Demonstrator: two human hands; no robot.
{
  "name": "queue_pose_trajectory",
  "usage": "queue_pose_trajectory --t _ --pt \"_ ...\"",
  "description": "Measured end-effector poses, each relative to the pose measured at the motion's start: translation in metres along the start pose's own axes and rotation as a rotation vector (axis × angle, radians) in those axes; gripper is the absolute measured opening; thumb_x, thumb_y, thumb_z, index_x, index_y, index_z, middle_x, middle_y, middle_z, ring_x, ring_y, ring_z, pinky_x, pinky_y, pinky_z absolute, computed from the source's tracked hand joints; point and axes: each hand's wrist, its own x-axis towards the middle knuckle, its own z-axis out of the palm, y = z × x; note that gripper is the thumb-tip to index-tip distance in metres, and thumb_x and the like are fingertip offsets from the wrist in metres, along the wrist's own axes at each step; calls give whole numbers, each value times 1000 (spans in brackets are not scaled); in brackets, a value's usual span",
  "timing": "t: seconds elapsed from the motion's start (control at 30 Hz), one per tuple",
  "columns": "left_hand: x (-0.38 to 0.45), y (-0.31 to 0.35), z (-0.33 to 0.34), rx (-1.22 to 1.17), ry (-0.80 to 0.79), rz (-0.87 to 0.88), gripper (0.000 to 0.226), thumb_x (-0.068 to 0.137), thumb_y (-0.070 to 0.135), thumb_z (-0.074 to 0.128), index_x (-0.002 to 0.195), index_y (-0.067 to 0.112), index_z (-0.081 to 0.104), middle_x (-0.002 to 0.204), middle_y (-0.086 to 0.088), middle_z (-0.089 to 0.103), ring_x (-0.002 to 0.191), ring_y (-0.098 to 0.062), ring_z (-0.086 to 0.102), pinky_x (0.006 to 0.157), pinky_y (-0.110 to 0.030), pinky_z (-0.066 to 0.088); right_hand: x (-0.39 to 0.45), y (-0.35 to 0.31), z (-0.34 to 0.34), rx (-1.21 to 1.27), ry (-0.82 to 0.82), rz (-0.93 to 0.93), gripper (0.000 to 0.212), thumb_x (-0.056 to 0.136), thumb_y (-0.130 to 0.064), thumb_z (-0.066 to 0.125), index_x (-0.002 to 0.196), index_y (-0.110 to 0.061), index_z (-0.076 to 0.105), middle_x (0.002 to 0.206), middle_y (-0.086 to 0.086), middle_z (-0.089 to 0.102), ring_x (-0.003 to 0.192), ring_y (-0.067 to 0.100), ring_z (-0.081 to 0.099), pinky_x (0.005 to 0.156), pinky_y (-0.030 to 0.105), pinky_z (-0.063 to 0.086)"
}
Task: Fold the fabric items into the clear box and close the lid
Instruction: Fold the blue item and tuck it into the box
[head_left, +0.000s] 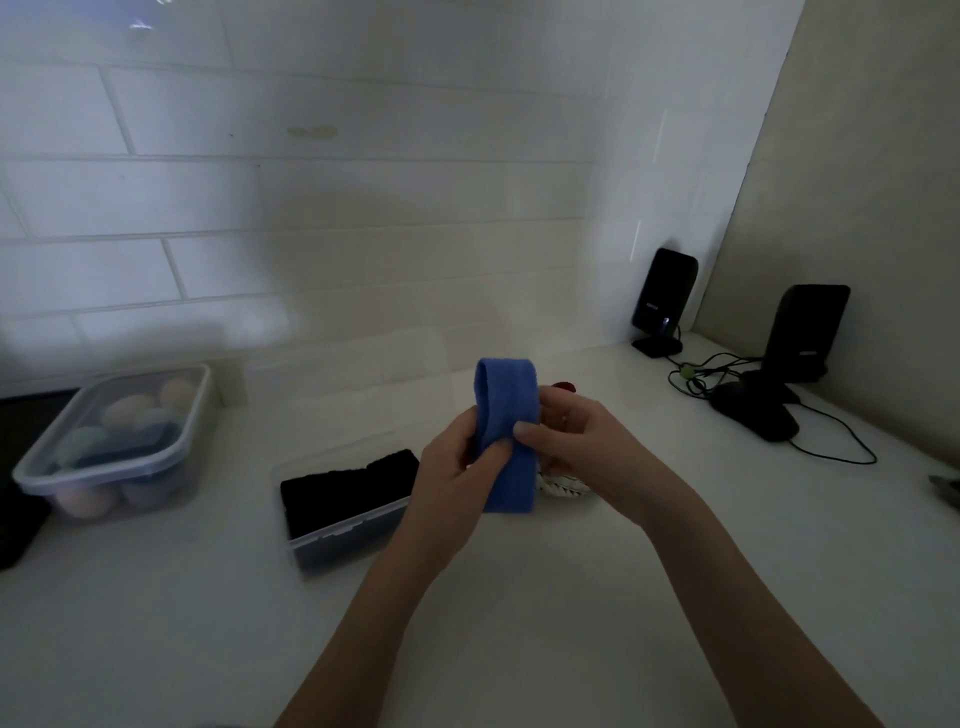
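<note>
While black fabric (343, 491) fills the box (332, 535), both hands pinch blue cloth (506, 436).

Bare forearms, no sleeves, unadorned hands

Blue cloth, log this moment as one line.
blue cloth: doubled over, held up | left hand, right hand: both pinch it | clear box: open, black fabric inside

**Dim counter, soft picture**

I'm working in low, bluish light. A pale glow falls across the tiled wall (311, 218) from the upper left, with a small glare fleck at the top left corner. A broad soft shadow sits mid-wall. Tile lines bow near the edges, wide-angle warp. Everything looks slightly hazy; the speakers (665, 301) go nearly black, detail lost.
</note>
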Motion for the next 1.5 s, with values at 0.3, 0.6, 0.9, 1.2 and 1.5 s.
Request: queue_pose_trajectory --t 0.3,0.6,0.9,1.2,1.5 --pt "-6 5 2 -46 5 -40 29 77 43 49 99 28 60 95 1 67 81 -8 66 71 -21 56 -1 -1 8 109 -25 -61 33 84 -3 65 116 -12 60 112 10 68 97 23 70 80 35 59" --pt "-4 -2 2 -8 -69 -119 18 96 19 42 105 25 57 95 -10 66 78 -23 69 70 -45 60 0 1 2 109 115 -202 19 81 7 63 77 -11 61 79 4 68 77 17 67 70 30 58" --pt "0 0 -1 -82 -54 -224 24 99 13 34 107 16 57 102 -6 63 80 -15 66 64 -28 60 -4 -3 -10 -272 18 -308 42 77 13 63 66 -26 68 91 0 68 88 12 65 84 22 52" --pt "-1 1 0 -195 -135 -280 39 80 28 60 117 18 56 113 -7 66 97 -18 68 83 -36 57 -4 -8 -9 -394 178 -344 51 71 18 56 61 -30 66 87 -10 64 86 -5 60 76 6 45" --pt "-10 -1 3 310 9 135 46 81 16 67 103 43 39 80 -6 69 66 -22 66 56 -34 58 -8 -4 -19 -285 -65 -163 22 86 -17 64 108 -21 62 107 -6 67 99 13 65 88 34 56"
